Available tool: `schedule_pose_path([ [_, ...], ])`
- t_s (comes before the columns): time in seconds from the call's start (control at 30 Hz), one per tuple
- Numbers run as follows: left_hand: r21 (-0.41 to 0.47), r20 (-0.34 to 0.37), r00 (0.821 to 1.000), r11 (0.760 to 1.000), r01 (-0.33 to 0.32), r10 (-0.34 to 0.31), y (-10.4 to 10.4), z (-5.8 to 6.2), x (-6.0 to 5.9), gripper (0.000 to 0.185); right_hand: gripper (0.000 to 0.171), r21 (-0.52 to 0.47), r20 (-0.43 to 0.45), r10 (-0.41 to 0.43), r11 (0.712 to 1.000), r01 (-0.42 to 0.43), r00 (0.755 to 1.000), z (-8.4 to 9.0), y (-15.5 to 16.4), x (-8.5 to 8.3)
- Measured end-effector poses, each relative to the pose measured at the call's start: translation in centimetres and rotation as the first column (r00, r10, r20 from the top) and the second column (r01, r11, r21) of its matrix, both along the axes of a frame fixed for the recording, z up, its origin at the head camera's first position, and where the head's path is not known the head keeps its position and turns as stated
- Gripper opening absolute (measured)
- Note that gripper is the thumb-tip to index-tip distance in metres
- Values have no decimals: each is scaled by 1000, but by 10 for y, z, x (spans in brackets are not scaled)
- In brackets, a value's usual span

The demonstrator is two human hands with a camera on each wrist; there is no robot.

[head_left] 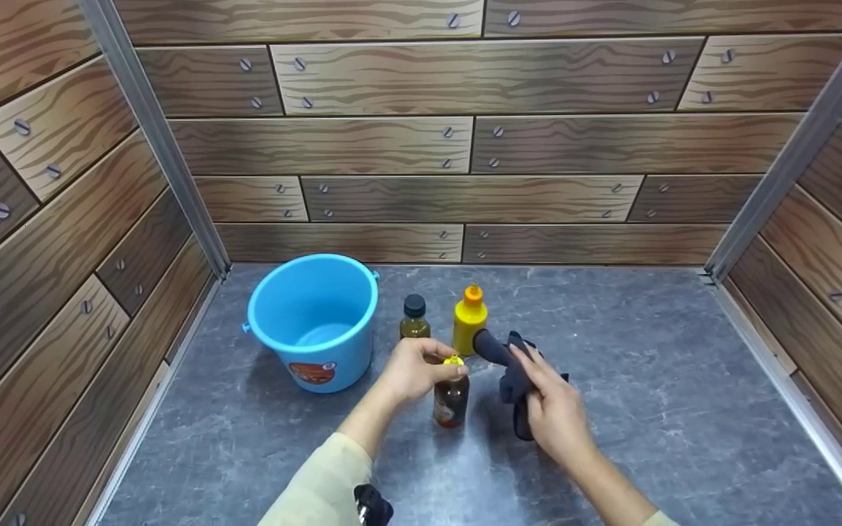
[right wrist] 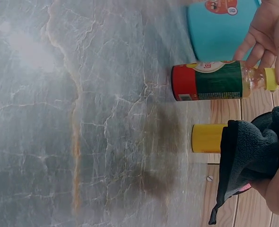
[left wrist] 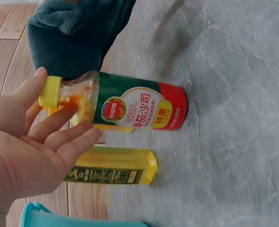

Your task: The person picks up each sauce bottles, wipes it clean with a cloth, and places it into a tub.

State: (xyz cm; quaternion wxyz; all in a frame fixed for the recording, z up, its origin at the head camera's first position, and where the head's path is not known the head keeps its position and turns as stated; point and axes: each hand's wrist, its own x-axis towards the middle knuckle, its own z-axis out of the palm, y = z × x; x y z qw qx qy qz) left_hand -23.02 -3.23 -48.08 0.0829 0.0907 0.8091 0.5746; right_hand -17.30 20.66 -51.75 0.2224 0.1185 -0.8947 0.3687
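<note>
Sauce bottle steadied, cloth ready

My left hand pinches the yellow cap of the upright sauce bottle on the worktop; just right of it, my right hand grips a dark cloth.

The sauce bottle stands upright on the grey counter, clear with a yellow cap and a red-and-green label. The dark cloth hangs bunched just beside it.
</note>
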Motion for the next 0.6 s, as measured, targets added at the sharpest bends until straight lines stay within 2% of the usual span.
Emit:
schedule_pose_path([
  [0.23,-48,29,998,997,55,-54,-5,3,0,24,69,4,-10,6,1000,-6,1000,7,-7,-2],
  [0.5,-23,57,996,997,77,-76,-5,4,-2,13,67,9,-14,43,999,-43,999,9,-18,-10],
  [0.6,-16,45,996,997,80,-79,-6,4,-3,13,67,16,-10,71,997,-71,997,6,-23,-13],
])
